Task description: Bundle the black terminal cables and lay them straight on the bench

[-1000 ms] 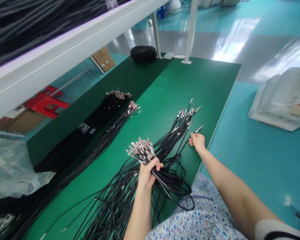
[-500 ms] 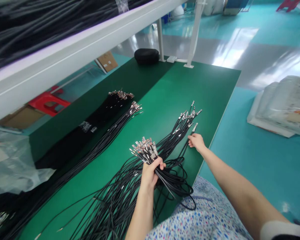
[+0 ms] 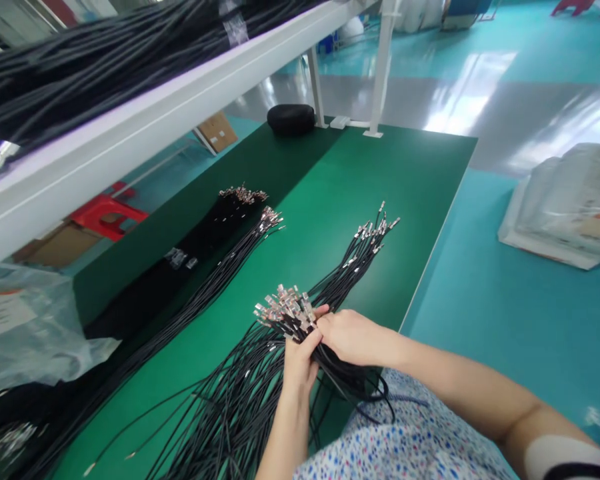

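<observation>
My left hand is wrapped round a bundle of black cables, whose metal terminals fan out above the thumb. Closed against the right side of this bundle, my right hand pinches a cable whose end is hidden among the terminals and fingers. Just beyond my hands, a loose group of black cables lies with its terminal ends pointing away to the right. Tangled cable lengths spread over the green table on the left of my forearm.
Another long cable bunch runs diagonally on the left, beside a darker bundle tied with clear tape. A white shelf rail crosses above, loaded with cables. A black case sits at the far edge. Plastic-wrapped packages lie right of the table.
My right hand has moved left from the table's right side to the bundle in my left hand. The cable it pinched there has left that spot.
</observation>
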Action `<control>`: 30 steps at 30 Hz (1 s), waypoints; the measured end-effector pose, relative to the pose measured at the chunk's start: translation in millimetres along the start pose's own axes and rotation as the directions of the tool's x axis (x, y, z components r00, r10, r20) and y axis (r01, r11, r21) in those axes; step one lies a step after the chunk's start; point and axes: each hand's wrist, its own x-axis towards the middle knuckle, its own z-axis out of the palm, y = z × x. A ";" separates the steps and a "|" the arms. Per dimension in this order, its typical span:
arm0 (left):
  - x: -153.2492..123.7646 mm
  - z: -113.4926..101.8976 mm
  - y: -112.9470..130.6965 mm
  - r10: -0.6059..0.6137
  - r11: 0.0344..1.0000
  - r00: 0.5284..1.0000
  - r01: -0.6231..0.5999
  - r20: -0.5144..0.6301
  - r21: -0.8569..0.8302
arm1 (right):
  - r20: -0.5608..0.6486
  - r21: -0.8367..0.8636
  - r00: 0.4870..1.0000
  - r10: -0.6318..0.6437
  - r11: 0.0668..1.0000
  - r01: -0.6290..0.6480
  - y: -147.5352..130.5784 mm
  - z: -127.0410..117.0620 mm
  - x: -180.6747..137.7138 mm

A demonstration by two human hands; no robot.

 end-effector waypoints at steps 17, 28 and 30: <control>35.0 -25.8 0.0 -0.138 0.961 0.984 0.160 0.111 -0.225 | 0.081 0.710 0.267 0.960 0.132 -0.692 225.1 46.1 34.1; 26.4 -26.8 7.0 -0.107 0.971 0.993 0.117 0.058 -0.208 | -0.244 0.828 0.409 0.880 0.408 -0.385 155.4 28.9 6.8; 21.0 -18.9 7.9 -0.060 0.987 0.998 0.055 -0.025 -0.149 | -0.416 0.664 0.666 0.620 0.707 -0.243 114.4 9.4 -3.7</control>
